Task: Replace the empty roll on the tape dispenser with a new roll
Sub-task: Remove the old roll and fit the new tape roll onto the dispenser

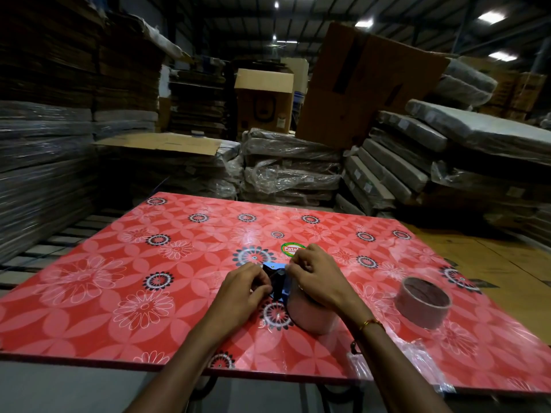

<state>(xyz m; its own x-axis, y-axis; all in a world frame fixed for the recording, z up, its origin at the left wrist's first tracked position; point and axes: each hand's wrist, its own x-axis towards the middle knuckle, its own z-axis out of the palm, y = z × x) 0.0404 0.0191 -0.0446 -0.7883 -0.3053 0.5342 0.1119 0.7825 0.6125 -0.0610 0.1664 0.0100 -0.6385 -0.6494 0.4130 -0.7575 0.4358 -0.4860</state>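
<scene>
the tape dispenser [275,278], blue metal with a black plastic part, sits between my two hands near the middle of the tabletop [104,293]. my left hand [246,289] curls its fingers against the black part, clenched on the dispenser's left side. my right hand [313,275] is bent at the knuckles, fingertips pinched together at the dispenser's upper edge, heel of the palm resting on the new roll [313,314]; whether those fingertips hold tape or the frame i cannot tell. the new roll is a fat, smooth cylinder of brownish, glossy tape mounted on the dispenser's right side, its lower edge touching the tabletop. both forearms reach in from below, and a thin gold and red bracelet [369,324] circles my right wrist. well apart to the right lies the empty roll [423,302], a dull cardboard ring with its hollow facing up. crinkled clear plastic wrap [417,359] lies near the tabletop's front edge. the tabletop is shiny, red, printed with flowers.
</scene>
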